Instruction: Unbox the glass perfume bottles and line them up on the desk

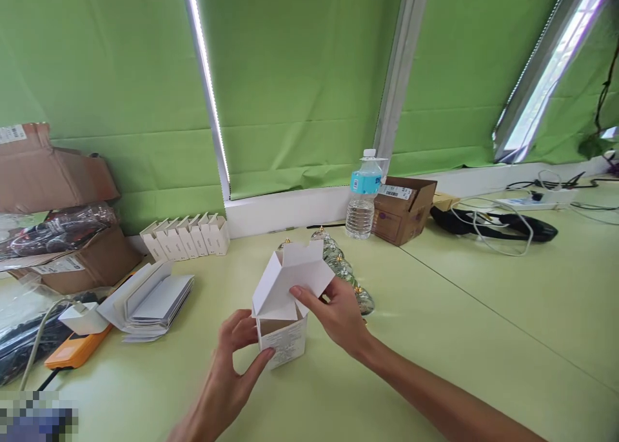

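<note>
A small white paper box (285,344) with fine print on its front stands on the table with its top open. My left hand (236,355) grips its left side, thumb on the printed face and fingers behind. Just above the opening, a folded white card piece (285,281) tilts upward; I cannot tell whether it is joined to the box. My right hand (333,310) pinches this card at its right edge, thumb in front. Behind the right hand lie several clear glass baubles (342,268) with gold caps, partly hidden.
A row of white boxes (186,237) stands by the wall. Folded white cartons (155,300) lie left, near an orange device (77,348) and stacked brown boxes (97,255). A water bottle (361,216), a brown carton (401,216) and a black cabled object (498,224) are at the back right.
</note>
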Demonstrator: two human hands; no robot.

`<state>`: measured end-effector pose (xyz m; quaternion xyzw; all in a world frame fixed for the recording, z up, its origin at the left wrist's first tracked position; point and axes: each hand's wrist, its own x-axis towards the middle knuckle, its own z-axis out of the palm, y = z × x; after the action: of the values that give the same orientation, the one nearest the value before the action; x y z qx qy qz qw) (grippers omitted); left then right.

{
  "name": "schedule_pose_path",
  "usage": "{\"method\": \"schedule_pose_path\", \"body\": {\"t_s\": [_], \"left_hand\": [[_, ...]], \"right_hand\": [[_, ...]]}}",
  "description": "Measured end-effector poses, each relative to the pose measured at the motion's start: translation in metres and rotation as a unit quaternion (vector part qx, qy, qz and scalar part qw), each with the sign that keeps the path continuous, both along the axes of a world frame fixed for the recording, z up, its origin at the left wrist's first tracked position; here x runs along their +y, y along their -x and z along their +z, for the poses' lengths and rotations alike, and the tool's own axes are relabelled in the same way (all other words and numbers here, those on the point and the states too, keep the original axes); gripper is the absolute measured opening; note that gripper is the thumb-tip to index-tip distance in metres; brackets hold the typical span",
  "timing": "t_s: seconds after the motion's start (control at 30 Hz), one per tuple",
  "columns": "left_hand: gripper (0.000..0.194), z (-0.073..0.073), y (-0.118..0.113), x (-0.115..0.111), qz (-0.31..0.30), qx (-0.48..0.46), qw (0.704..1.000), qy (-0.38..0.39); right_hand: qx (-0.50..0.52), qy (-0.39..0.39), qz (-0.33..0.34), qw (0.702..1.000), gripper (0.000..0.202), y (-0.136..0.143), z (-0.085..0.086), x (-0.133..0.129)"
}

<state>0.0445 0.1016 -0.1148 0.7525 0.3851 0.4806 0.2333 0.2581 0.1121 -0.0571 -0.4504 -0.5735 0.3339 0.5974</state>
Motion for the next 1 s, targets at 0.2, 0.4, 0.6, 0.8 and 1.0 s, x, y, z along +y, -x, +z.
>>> {"method": "schedule_pose_path", "body": {"t_s": [0.2, 0.4, 0.6, 0.8, 1.0], "left_hand": [[0.05, -0.005, 0.003, -0.001, 0.0, 0.029, 0.998, -0.049], [0.059, 0.001, 0.005, 0.002, -0.001, 0.024, 0.998, -0.06], [0.058, 0.004, 0.004, 0.005, -0.022, 0.008, 0.99, -0.141], [0.048, 0.007, 0.011, 0.007, -0.029, 0.141, 0.977, -0.158], [0.05, 0.007, 0.012, 0.005, -0.02, 0.171, 0.975, -0.143]], "right_hand": [[-0.027, -0.005, 0.023, 0.999, 0.03, -0.003, 0.001, 0.003], [-0.022, 0.008, 0.079, 0.997, 0.029, -0.008, 0.008, 0.002], [-0.013, 0.026, 0.098, 0.995, 0.031, -0.012, 0.006, 0.007], [-0.019, 0.039, 0.109, 0.993, 0.034, -0.015, 0.006, 0.011], [-0.017, 0.037, 0.111, 0.993, 0.036, -0.017, 0.008, 0.011]]}}
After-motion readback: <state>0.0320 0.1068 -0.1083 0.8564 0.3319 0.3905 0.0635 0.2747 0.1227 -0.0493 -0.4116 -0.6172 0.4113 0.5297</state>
